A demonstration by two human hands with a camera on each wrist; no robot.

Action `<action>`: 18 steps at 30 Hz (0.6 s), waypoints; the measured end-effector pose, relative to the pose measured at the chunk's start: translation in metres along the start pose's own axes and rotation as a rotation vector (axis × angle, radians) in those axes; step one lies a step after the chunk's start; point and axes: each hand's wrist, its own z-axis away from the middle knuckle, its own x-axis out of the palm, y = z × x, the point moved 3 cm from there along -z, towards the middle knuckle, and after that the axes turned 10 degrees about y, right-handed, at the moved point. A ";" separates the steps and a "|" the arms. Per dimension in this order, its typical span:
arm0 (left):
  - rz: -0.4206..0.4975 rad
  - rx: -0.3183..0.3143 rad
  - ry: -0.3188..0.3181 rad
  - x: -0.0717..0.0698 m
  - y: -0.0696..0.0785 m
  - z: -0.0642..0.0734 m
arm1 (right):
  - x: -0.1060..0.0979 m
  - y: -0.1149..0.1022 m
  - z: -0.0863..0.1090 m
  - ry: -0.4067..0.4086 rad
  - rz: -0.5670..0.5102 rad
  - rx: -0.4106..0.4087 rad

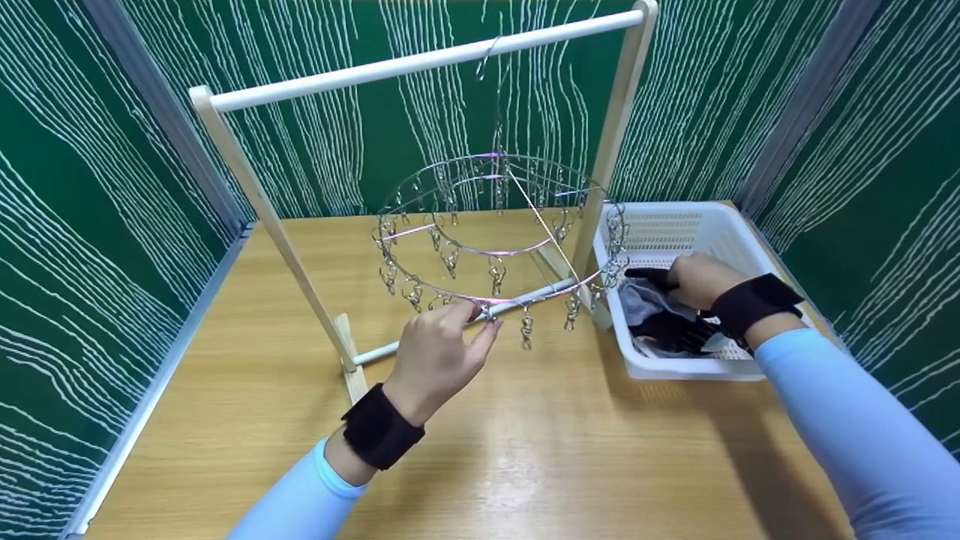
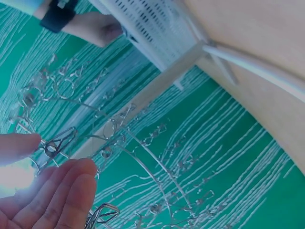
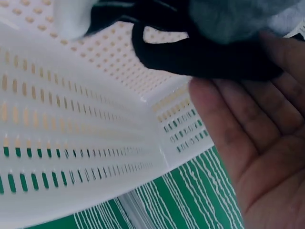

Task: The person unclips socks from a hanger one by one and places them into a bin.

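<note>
In the head view my left hand (image 1: 439, 352) pinches a metal clip (image 1: 486, 310) at the near rim of a round wire clip hanger (image 1: 420, 281). The left wrist view has that clip (image 2: 59, 143) between thumb and fingertips, with another wire clip (image 2: 102, 214) beside the fingers. Inside the white basket, my right hand (image 1: 701, 281) grips a narrow black cloth piece (image 1: 649, 277). The right wrist view shows this black cloth (image 3: 209, 59) between thumb and fingers, with grey fabric (image 3: 233, 19) against it. More dark cloth (image 1: 675, 334) lies below the hand.
The hanger hangs by a hook (image 1: 484, 67) from the white bar (image 1: 427, 64) of a wooden rack (image 1: 270, 217). To the rack's right stands the basket (image 1: 637, 367) on the wooden table (image 1: 480, 465). Green panels with white lines (image 1: 67, 225) enclose the table on three sides.
</note>
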 end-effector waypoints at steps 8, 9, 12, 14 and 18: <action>-0.004 0.012 -0.014 0.001 -0.002 0.003 | 0.010 -0.004 0.004 -0.023 -0.022 -0.008; -0.003 0.010 -0.017 0.001 -0.003 0.003 | 0.010 -0.004 0.004 -0.024 -0.027 -0.004; 0.012 0.015 -0.031 0.001 -0.004 0.004 | 0.010 -0.004 0.005 -0.025 -0.033 -0.002; 0.015 0.023 -0.038 0.001 -0.006 0.006 | 0.010 -0.005 0.005 -0.016 -0.030 -0.010; 0.012 0.043 -0.048 -0.001 -0.010 0.010 | 0.004 -0.007 0.006 0.015 -0.041 -0.028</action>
